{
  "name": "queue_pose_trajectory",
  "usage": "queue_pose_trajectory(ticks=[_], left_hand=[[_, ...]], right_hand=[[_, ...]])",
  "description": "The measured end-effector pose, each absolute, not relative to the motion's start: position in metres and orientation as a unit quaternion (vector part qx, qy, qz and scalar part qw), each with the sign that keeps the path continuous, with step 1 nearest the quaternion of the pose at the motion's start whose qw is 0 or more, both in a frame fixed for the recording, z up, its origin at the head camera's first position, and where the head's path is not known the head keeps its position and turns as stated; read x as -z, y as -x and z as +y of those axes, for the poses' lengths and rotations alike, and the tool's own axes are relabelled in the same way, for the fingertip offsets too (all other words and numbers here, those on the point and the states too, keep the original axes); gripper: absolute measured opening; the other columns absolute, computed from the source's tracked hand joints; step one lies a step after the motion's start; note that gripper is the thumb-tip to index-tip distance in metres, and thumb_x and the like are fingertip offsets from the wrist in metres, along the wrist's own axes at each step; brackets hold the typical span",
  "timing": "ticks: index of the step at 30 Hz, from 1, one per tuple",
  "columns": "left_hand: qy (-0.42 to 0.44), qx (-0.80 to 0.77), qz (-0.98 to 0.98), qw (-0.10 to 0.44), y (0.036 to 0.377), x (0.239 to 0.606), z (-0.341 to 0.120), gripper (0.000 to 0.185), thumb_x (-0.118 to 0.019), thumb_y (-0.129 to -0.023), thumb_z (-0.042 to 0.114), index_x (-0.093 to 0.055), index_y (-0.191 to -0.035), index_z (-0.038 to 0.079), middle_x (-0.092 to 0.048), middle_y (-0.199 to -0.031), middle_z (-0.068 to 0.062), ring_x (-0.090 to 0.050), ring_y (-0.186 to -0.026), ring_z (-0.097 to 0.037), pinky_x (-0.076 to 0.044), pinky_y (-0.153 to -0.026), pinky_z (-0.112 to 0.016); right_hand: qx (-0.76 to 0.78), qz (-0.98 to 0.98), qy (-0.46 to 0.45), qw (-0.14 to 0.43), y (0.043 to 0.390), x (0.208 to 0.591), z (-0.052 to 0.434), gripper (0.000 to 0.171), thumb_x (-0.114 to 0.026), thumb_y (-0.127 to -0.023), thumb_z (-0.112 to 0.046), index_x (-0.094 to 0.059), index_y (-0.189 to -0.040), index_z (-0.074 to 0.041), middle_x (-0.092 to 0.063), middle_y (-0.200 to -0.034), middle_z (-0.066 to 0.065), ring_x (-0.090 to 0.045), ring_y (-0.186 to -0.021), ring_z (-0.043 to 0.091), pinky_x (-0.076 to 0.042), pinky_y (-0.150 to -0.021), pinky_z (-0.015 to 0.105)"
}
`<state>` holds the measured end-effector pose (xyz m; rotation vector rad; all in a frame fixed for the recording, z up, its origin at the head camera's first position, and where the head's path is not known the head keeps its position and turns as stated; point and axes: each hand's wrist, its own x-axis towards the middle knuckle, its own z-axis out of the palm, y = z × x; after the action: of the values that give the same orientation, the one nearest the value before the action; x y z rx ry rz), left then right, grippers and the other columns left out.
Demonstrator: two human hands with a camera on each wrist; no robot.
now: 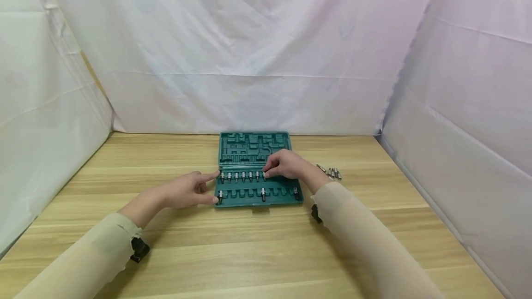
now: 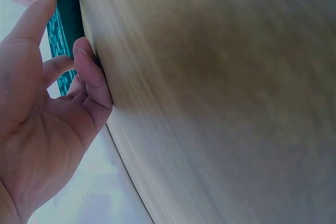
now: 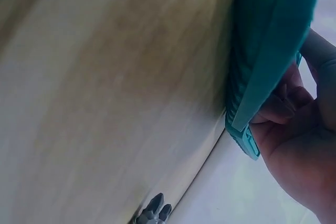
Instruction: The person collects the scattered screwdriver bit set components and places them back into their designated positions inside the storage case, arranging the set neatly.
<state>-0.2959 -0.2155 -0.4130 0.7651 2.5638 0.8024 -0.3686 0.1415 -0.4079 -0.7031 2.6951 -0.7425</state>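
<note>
A green plastic tool case [image 1: 245, 186] lies unfolded on the table, its moulded lid [image 1: 232, 140] toward the back. Silver-and-dark bit sockets [image 1: 243, 177] stand in a row along the tray's upper slots, and three more, including one in the middle [image 1: 263, 194], sit in the lower row. My right hand [image 1: 287, 164] pinches a bit socket [image 1: 264, 176] at the right end of the upper row, fingertips right at its slot. At the case's left side, my left hand [image 1: 184, 191] touches the edge with spread thumb and index finger; its other fingers bend loosely.
Several loose bit sockets [image 1: 334, 173] lie on the wooden table [image 1: 249, 253] to the right of the case, beside my right forearm. White cloth [image 1: 257, 100] hangs behind the table and along both sides. Each wrist carries a dark camera mount [image 1: 139, 249].
</note>
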Motion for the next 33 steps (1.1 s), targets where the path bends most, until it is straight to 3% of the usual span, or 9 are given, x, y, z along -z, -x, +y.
queue_pose_trajectory(ticks=[7,16,19,26,33], left_hand=[[-0.27,-0.28,0.905,0.172,0.2959,0.4144,-0.2139,0.091,-0.077,-0.103,0.047,-0.032,-0.174,0.01,-0.056,-0.112,-0.01,-0.055,-0.096,-0.019,-0.049,-0.08,-0.034],[-0.268,-0.281,0.905,0.172,0.2964,0.4149,-0.2142,0.09,-0.077,-0.104,0.046,-0.032,-0.174,0.01,-0.056,-0.111,-0.009,-0.055,-0.097,-0.019,-0.051,-0.081,-0.033],[-0.27,-0.281,0.905,0.168,0.2967,0.4137,-0.2143,0.089,-0.077,-0.104,0.045,-0.033,-0.173,0.009,-0.056,-0.11,-0.009,-0.055,-0.096,-0.019,-0.051,-0.08,-0.032],[-0.27,-0.272,0.909,0.166,0.2967,0.414,-0.2142,0.091,-0.076,-0.104,0.048,-0.033,-0.173,0.01,-0.057,-0.111,-0.008,-0.055,-0.097,-0.019,-0.05,-0.082,-0.034],[-0.272,-0.274,0.908,0.163,0.2952,0.4133,-0.214,0.091,-0.076,-0.104,0.047,-0.033,-0.173,0.009,-0.056,-0.109,-0.008,-0.055,-0.095,-0.019,-0.05,-0.08,-0.033]], right_hand=[[0.257,0.926,0.242,0.131,0.3661,0.4079,0.1421,0.011,-0.079,-0.104,-0.027,-0.085,-0.113,-0.023,-0.079,-0.113,-0.004,-0.071,-0.101,0.012,-0.06,-0.092,0.037],[0.322,0.906,0.233,0.148,0.3686,0.4096,0.149,0.016,-0.079,-0.104,-0.021,-0.082,-0.12,-0.02,-0.073,-0.097,0.002,-0.059,-0.083,0.017,-0.047,-0.076,0.034],[0.322,0.906,0.233,0.146,0.3689,0.4085,0.1488,0.013,-0.079,-0.104,-0.021,-0.083,-0.117,-0.021,-0.074,-0.098,0.001,-0.062,-0.085,0.016,-0.05,-0.078,0.034],[0.297,0.914,0.239,0.141,0.3681,0.4072,0.1469,0.01,-0.077,-0.105,-0.022,-0.085,-0.112,-0.021,-0.079,-0.117,-0.003,-0.071,-0.107,0.014,-0.06,-0.098,0.039],[0.275,0.919,0.244,0.141,0.3684,0.4054,0.145,0.011,-0.077,-0.106,-0.021,-0.085,-0.113,-0.02,-0.079,-0.119,-0.001,-0.072,-0.108,0.015,-0.061,-0.097,0.039]])
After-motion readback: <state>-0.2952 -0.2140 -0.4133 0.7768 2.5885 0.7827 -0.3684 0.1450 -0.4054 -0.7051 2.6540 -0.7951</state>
